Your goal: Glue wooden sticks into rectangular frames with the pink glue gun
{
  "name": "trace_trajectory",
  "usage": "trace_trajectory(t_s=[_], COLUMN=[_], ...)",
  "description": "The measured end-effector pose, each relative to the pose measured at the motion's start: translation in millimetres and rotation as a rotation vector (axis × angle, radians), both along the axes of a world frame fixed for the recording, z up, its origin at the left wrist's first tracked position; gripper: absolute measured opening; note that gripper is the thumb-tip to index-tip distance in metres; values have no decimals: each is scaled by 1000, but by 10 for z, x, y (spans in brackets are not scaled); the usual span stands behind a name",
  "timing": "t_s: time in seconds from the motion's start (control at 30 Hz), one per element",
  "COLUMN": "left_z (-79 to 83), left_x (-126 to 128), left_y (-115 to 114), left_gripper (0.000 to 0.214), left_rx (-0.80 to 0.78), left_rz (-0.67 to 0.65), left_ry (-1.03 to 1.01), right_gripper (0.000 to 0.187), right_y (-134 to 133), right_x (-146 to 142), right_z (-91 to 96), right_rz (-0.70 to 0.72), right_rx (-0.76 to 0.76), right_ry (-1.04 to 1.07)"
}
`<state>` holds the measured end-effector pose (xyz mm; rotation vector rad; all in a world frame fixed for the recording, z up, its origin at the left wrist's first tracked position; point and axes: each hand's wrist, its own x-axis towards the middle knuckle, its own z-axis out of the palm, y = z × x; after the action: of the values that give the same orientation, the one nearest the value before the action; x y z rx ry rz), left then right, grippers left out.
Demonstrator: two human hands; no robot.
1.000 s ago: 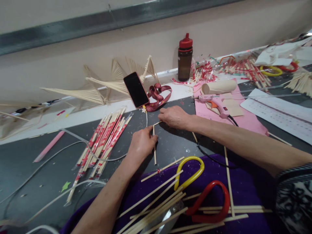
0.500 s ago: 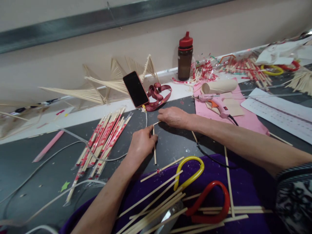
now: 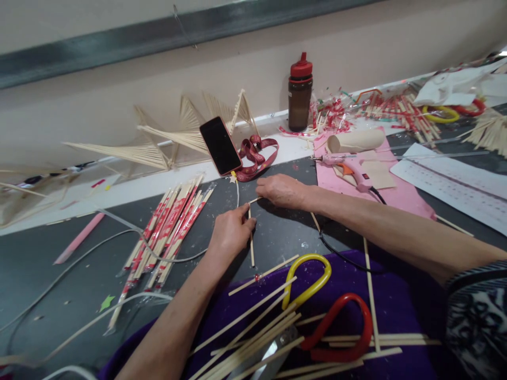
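In the head view, my left hand point(image 3: 232, 232) is closed at the centre of the dark table, its fingertips pinching where two thin wooden sticks meet. One wooden stick point(image 3: 252, 250) runs from there toward me. The other stick point(image 3: 254, 200), short in view, reaches up to my right hand point(image 3: 283, 191). The fingers of that hand are curled together around its far end, which they hide. Together the two sticks make a corner on the table. Part of another stick point(image 3: 316, 221) shows below my right forearm.
Scissors point(image 3: 369, 322) with yellow and red handles lie among loose sticks on purple cloth point(image 3: 407, 295). Wrapped chopsticks point(image 3: 170, 227) and a white cable point(image 3: 134, 228) are left. A phone point(image 3: 220, 145), bottle point(image 3: 300, 103) and stick structure point(image 3: 178, 134) stand behind; a pink glue gun point(image 3: 348, 168) lies right.
Both hands keep the same hold on the sticks at the same place. Only a very slight shift of the camera view shows.
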<state>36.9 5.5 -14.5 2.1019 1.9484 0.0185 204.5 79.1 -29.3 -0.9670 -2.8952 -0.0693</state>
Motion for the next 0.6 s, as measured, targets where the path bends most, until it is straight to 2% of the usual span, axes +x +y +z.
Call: trace_trajectory(t_s=[0.17, 0.3, 0.43, 0.5, 0.6], left_z=[-6, -26, -35, -25, 8], left_x=[-6, -50, -114, -129, -126], left_y=[-4, -26, -51, -59, -68], left_gripper=[45, 50, 46, 40, 32], left_rx=[11, -40, -29, 22, 92], left_rz=[-2, 46, 71, 63, 22], left_ry=[-39, -182, -234, -177, -80], right_gripper=[21, 23, 26, 26, 26], right_y=[-11, -38, -91, -128, -186], right_x=[-31, 7, 284, 490, 761], right_z=[50, 148, 282, 325, 315], right_rz=[-40, -94, -247, -340, -465], right_rx=[-25, -9, 74, 71, 29], right_ry=[-53, -72, 124, 205, 206])
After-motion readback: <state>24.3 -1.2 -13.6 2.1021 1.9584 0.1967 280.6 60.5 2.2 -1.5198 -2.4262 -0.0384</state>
